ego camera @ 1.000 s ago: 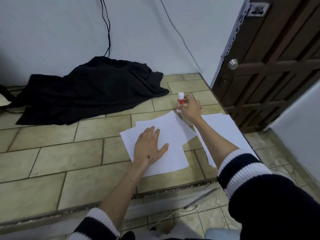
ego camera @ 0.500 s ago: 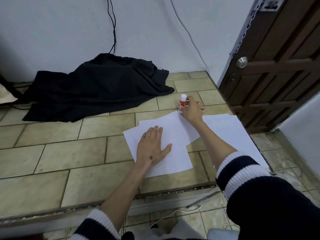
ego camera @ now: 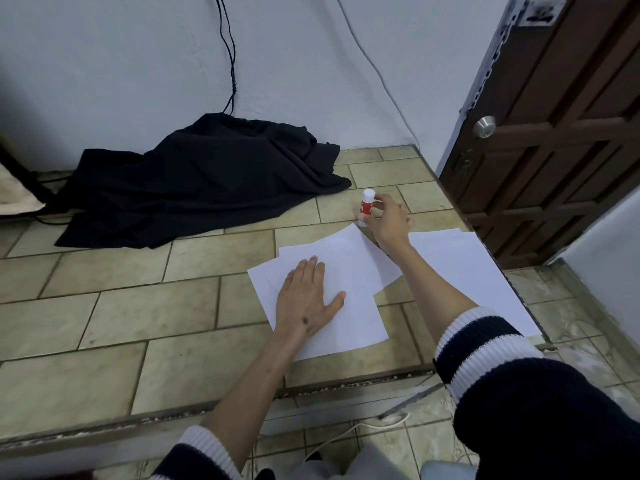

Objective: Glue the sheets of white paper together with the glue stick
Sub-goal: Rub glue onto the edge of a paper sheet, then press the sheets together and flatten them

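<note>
The glue stick [ego camera: 366,206] stands upright on the tiled platform [ego camera: 138,306], just past the far corner of the overlapping sheets of white paper [ego camera: 346,271], its white cap on top and a red label around the body; the print on the label is too small to read. The right hand [ego camera: 389,221] grasps it from the right, thumb and fingertips curled around the lower body, so the base of the stick and its contact with the tile are partly hidden. The left hand [ego camera: 306,299] lies flat on the two stacked sheets, fingers straight and together, thumb spread, pressing the paper down and holding nothing. How far the two sheets overlap under the palm cannot be made out. A third sheet [ego camera: 485,282] lies to the right, reaching the platform's edge, its near-left part covered by the right forearm. Both arms wear dark sleeves with white striped cuffs [ego camera: 485,344], cut off at the bottom of the frame. Farther back a black cloth [ego camera: 207,181] is heaped against the wall [ego camera: 121,64], concealing whatever the black cables [ego camera: 230,64] run down to. A brown wooden door [ego camera: 571,133] with a metal knob [ego camera: 485,126] stands at right, cropped by the frame.
</note>
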